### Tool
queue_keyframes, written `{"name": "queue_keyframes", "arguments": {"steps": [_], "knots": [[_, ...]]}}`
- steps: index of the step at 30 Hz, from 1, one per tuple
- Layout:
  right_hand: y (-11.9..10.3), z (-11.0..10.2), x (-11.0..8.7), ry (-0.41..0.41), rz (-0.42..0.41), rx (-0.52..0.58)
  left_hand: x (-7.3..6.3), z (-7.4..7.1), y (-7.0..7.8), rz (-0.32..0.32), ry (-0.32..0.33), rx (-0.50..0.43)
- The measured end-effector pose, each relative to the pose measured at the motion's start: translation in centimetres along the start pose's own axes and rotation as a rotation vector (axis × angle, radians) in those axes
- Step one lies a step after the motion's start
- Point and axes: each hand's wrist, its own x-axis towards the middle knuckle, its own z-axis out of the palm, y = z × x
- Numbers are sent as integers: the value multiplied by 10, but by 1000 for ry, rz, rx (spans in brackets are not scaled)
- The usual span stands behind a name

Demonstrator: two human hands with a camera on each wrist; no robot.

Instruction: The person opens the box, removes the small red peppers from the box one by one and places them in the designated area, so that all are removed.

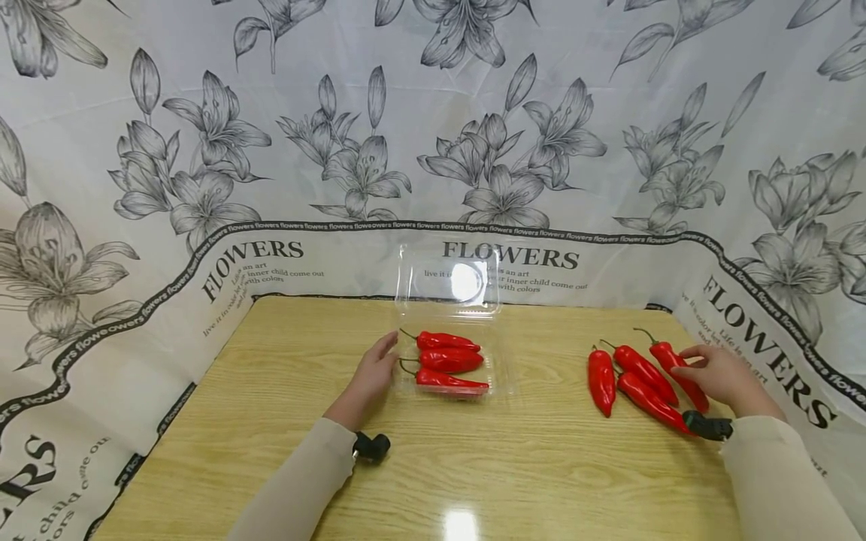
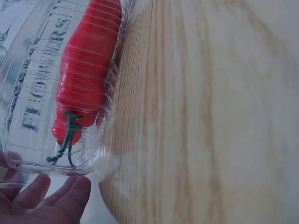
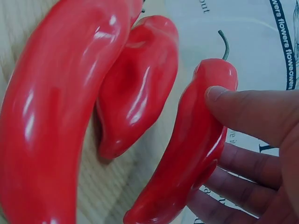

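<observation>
A clear plastic clamshell box (image 1: pixel 502 376) stands on the table with its lid (image 1: pixel 406 282) raised at the back. Three red chili peppers (image 1: pixel 449 361) lie inside it, green stems to the left. My left hand (image 1: pixel 374 372) is at the box's left side; in the left wrist view its loosely extended fingers (image 2: pixel 77 191) lie against the box's end. On the right, my right hand (image 1: pixel 720 376) pinches the rightmost red chili pepper (image 3: pixel 201 102) between thumb and fingers, stem end up. Beside it lie three more chili peppers (image 1: pixel 601 383), close together on the table.
The light wooden table (image 1: pixel 284 361) carries everything. White cloth (image 1: pixel 352 263) with flower drawings and lettering hangs behind and along both sides, close to the right hand. A dark wrist camera (image 1: pixel 707 425) sits by the right cuff, another camera (image 1: pixel 372 446) by the left.
</observation>
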Motion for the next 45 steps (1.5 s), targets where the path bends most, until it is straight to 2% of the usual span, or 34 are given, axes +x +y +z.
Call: {"name": "queue_keyframes", "arguments": {"steps": [22, 29, 35, 45], "knots": [[11, 15, 2, -27, 59, 9, -2, -1, -4, -42, -21, -23], [14, 16, 2, -28, 49, -20, -3, -1, -3, -25, -21, -8], [13, 15, 0, -35, 33, -15, -4, 0, 2, 18, -14, 6], [5, 9, 0, -59, 21, 8, -2, -1, 3, -38, -25, -2]]}}
